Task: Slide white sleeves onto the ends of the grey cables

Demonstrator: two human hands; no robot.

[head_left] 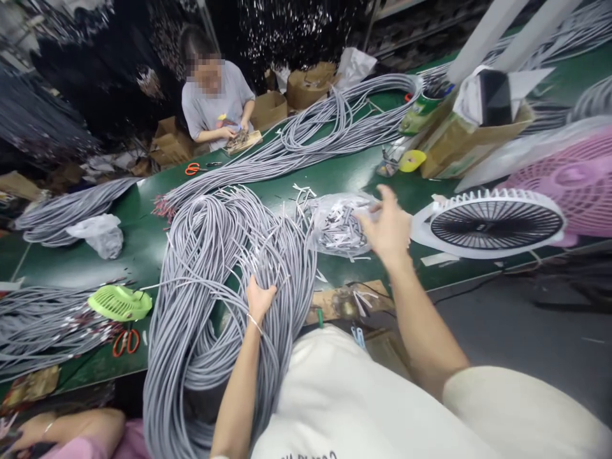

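A large looped bundle of grey cables lies on the green table and hangs over its front edge. My left hand is closed around some of these cables near their light-coloured cut ends, thumb on top and the other fingers mostly hidden. My right hand is at the right side of a clear plastic bag full of small white and grey strips. Its fingers look spread and slightly blurred, and no held thing shows in them. Several loose white strips lie behind the bag.
A white fan and a pink fan stand right. Beyond are a cardboard box, more cables and orange-handled scissors. A green fan lies left. One co-worker works opposite; another person's arm shows lower left.
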